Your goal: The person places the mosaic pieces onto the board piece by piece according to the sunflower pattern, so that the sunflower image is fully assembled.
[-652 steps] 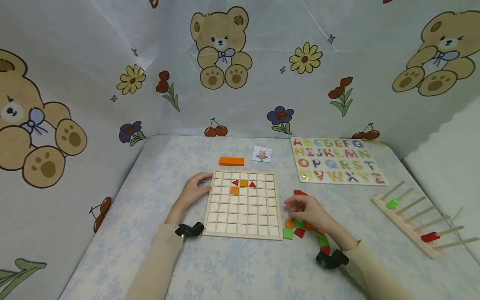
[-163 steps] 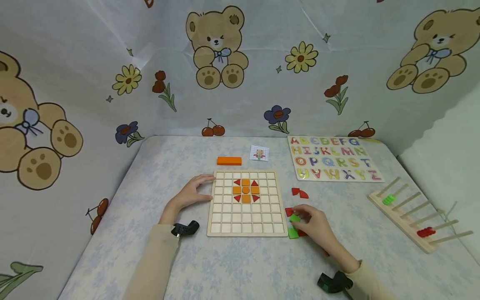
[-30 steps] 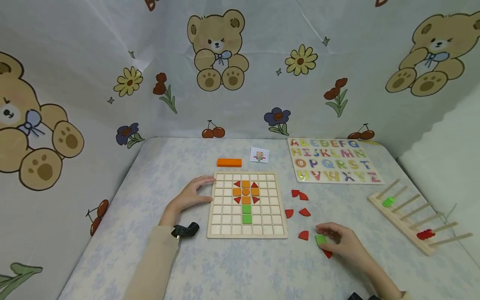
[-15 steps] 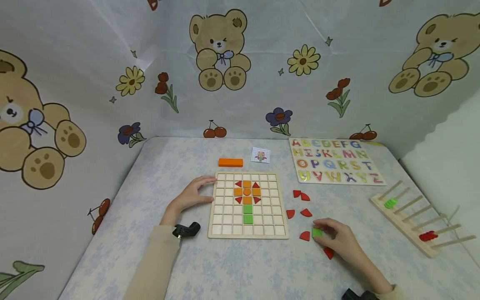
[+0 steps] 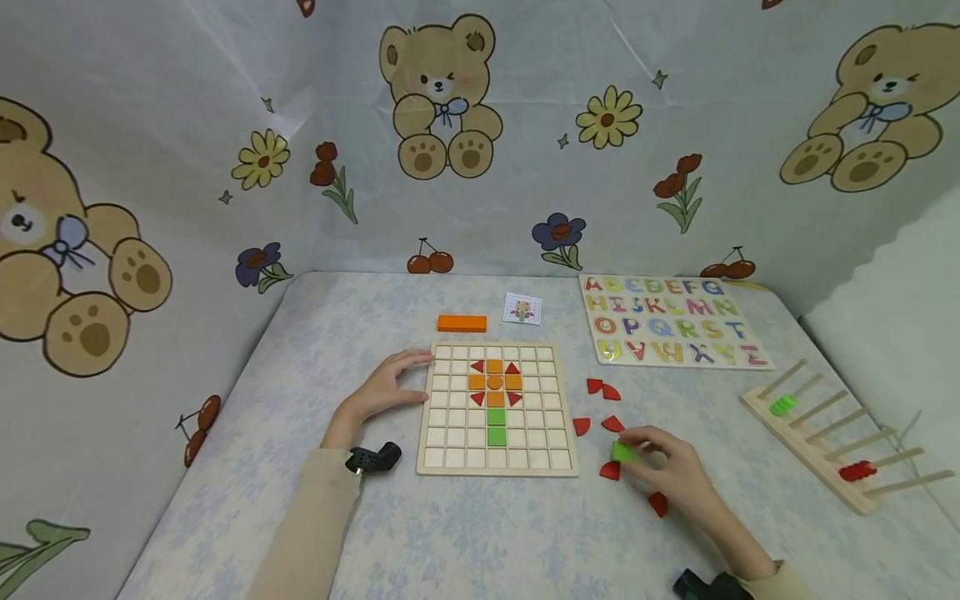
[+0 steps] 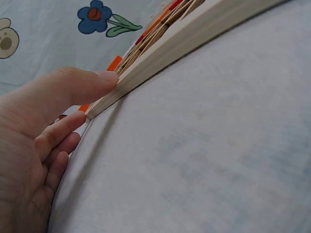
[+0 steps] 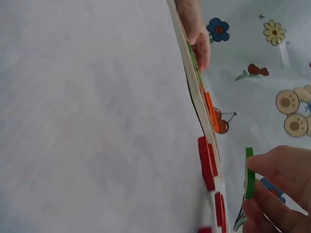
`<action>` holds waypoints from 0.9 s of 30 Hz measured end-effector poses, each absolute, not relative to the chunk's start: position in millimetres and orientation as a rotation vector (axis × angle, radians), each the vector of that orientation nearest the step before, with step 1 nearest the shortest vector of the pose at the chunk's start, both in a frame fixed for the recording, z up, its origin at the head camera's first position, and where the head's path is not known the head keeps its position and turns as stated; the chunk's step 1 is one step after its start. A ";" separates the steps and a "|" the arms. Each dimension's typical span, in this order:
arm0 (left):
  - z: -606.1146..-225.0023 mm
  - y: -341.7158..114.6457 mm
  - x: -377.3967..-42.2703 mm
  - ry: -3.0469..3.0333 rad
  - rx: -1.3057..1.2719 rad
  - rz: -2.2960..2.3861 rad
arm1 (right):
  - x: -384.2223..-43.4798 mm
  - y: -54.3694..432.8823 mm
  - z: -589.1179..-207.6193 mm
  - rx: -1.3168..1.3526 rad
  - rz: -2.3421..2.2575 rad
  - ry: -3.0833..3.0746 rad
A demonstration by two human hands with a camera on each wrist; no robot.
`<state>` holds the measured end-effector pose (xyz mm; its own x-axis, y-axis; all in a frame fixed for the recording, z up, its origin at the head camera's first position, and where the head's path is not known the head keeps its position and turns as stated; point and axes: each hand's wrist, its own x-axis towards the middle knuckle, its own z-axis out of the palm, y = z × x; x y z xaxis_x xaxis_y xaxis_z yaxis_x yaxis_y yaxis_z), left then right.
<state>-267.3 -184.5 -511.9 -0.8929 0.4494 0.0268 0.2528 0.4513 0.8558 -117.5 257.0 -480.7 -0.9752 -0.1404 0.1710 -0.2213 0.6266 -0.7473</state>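
Note:
Between thumb and fingertips, my right hand pinches a green square tile, which shows edge-on as a thin green strip in the right wrist view. My left hand rests its thumb and fingertips against the left edge of the wooden grid board; the left wrist view shows the thumb on the rim. On the board, orange squares and red triangles surround an orange circle, with two green squares in line below.
Several red quarter-circle tiles lie right of the board. Behind it are an orange bar and a small pattern card. Farther right stand an alphabet board and a wooden peg rack with green and red beads.
Over the last second my right hand has taken the green tile up and moved it left toward the board, uncovering a red tile. My left hand stays at the board's edge.

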 end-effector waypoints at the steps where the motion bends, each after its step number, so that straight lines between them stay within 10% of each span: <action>1: -512.2 -184.9 -267.4 2.498 0.611 1.420 | -119.7 250.1 -478.5 0.341 1.288 -2.724; 27: -511.1 -184.4 -267.9 2.504 0.579 1.410 | -146.6 108.4 -481.1 0.753 1.512 -2.774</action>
